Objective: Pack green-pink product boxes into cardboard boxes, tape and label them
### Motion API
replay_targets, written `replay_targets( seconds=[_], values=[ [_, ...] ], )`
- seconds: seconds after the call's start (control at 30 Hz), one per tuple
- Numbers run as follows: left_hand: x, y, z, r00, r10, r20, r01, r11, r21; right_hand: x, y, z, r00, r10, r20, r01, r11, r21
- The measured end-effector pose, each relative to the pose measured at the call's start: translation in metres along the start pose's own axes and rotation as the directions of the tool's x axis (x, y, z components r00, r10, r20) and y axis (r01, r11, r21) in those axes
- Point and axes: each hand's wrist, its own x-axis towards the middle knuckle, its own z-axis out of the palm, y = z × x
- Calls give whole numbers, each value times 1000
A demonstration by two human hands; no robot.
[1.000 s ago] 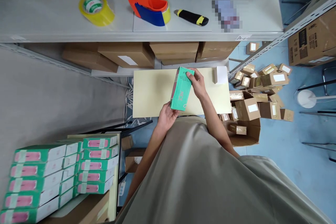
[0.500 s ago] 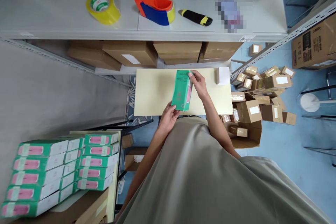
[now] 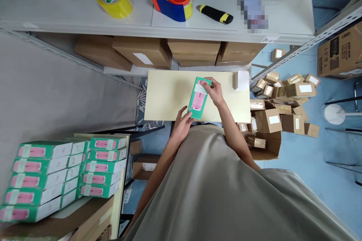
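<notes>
At the far left stand stacked boxes (image 3: 31, 165), green with pink pictures and white ends. Further along, a roll of tape (image 3: 114, 0) lies on the upper shelf (image 3: 70, 7), then an orange and blue tape dispenser (image 3: 170, 5). Below these, the left hand (image 3: 181, 123), fingers loosely curled, supports the lower end of a green box (image 3: 198, 99), thumb on its front. The box is held tilted over the pale table (image 3: 162, 94), its pink picture (partly covered by a pale strip) facing the wearer. The right hand (image 3: 214, 90) grips the upper right corner, thumb on the front. A black and yellow knife (image 3: 215, 14) lies on the shelf above. A white box (image 3: 242, 81) stands at the table's right end; beyond, cardboard boxes (image 3: 300, 90) crowd the blue floor (image 3: 302, 180).
</notes>
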Motion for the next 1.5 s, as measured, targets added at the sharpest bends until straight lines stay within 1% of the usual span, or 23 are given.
replay_targets(
  seconds=[0.07, 0.13, 0.2, 0.27, 0.3, 0.37, 0.43, 0.5, 0.53, 0.57, 0.6, 0.67, 0.73, 0.8, 0.9, 1.0, 1.1, 1.17, 1.23, 1.3, 1.37, 1.43, 1.5],
  values=[
    [-5, -3, 1, 999, 28, 19, -29, 998, 55, -2, -1, 1, 1000, -3, 13, 4, 1000, -25],
    [-9, -4, 1, 999, 33, 20, -35, 997, 74, -4, -3, 3, 999, -14, 40, 15, 999, -32],
    [-11, -4, 1, 999, 34, 0, -34, 998, 52, -6, -5, 3, 998, -17, 64, 18, 1000, -21],
    [-12, -3, 0, 999, 7, -40, -8, 1000, -16, -9, -7, 1, 997, -4, 76, 4, 1000, 1],
    [-13, -1, -1, 998, -32, -61, 28, 997, -66, -10, -8, 0, 997, 5, 77, -6, 1000, 12],
    [-13, 3, -1, 986, -152, -74, 136, 973, -186, -12, -9, -2, 996, 30, 84, -33, 999, 31],
    [-14, 7, -1, 962, -272, -31, 252, 924, -288, -14, -9, -2, 993, 55, 105, -59, 997, 42],
    [-15, 9, -1, 943, -332, 8, 316, 889, -333, -14, -7, -1, 991, 66, 120, -72, 997, 43],
    [-16, 9, -1, 944, -331, 5, 314, 889, -333, -13, -6, 0, 992, 61, 115, -66, 997, 41],
    [-16, 9, -1, 952, -307, -10, 288, 903, -319, -13, -6, 2, 994, 51, 101, -54, 998, 35],
    [-17, 8, -1, 965, -259, -31, 239, 926, -292, -12, -5, 3, 996, 36, 85, -39, 999, 26],
    [-19, 4, -1, 992, -117, -55, 103, 973, -206, -10, -4, 5, 998, 12, 58, -11, 1000, -2],
    [-21, -1, -2, 999, 4, -45, -9, 993, -117, -8, -3, 7, 999, 6, 53, -4, 1000, -27],
    [-22, -5, -4, 998, 54, -29, -56, 997, -62, -8, -4, 8, 998, 10, 66, -7, 999, -43],
    [-24, -7, -5, 998, 59, -35, -61, 997, -54, -9, -6, 8, 995, 9, 101, -4, 999, -47],
    [-24, -3, -5, 998, 12, -57, -18, 994, -110, -12, -7, 7, 991, 33, 129, -32, 999, -9],
    [-22, 3, -4, 990, -132, -51, 117, 966, -232, -14, -6, 6, 988, 69, 137, -74, 997, 27],
    [-21, 6, -4, 969, -246, -31, 226, 928, -297, -14, -4, 7, 983, 84, 160, -93, 994, 49],
    [-20, 7, -4, 951, -308, -31, 282, 904, -321, -14, -3, 7, 981, 86, 172, -98, 993, 61],
    [-19, 5, -4, 960, -273, -65, 241, 920, -310, -14, -1, 7, 986, 74, 148, -82, 996, 46],
    [-19, 2, -3, 981, -165, -102, 134, 956, -261, -12, 0, 7, 992, 63, 108, -66, 998, 21],
    [-19, -2, -1, 991, -74, -116, 50, 980, -190, -11, 0, 7, 995, 53, 86, -54, 999, 6],
    [-19, -4, 0, 993, -38, -111, 23, 991, -132, -10, -1, 6, 995, 38, 87, -38, 999, -2]
  ],
)
